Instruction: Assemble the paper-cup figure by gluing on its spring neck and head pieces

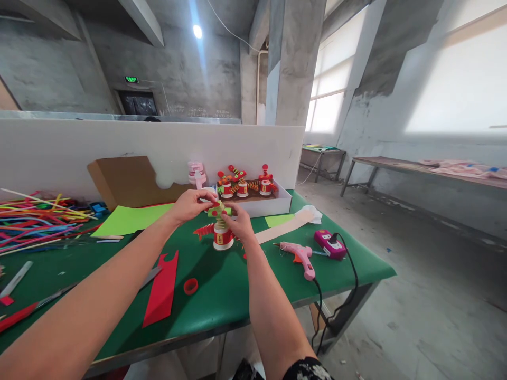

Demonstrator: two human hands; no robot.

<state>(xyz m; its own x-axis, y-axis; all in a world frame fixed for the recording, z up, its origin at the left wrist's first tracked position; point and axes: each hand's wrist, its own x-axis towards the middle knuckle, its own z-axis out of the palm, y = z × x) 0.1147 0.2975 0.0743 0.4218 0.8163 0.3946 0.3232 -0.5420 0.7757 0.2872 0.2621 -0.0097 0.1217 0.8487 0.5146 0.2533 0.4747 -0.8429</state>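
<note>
A small paper craft figure (223, 238) stands upright on the green table, with a red and white cup body, folded red paper limbs and a green head. My left hand (194, 203) pinches the top of the green head from the left. On the other side my right hand (238, 220) has its fingers closed against the head's right side. The head's top is partly covered by my fingers. In front of the figure lie a red ring (190, 286) and a cut piece of red paper (161, 295).
Similar figures stand in a white box (277, 207) behind. A pink glue gun (300, 256) and a magenta power block (330, 244) with cords lie at right. Scissors (39, 305), green paper (132, 219), a cardboard piece (122, 182) and colourful pipe cleaners (39, 224) occupy the left.
</note>
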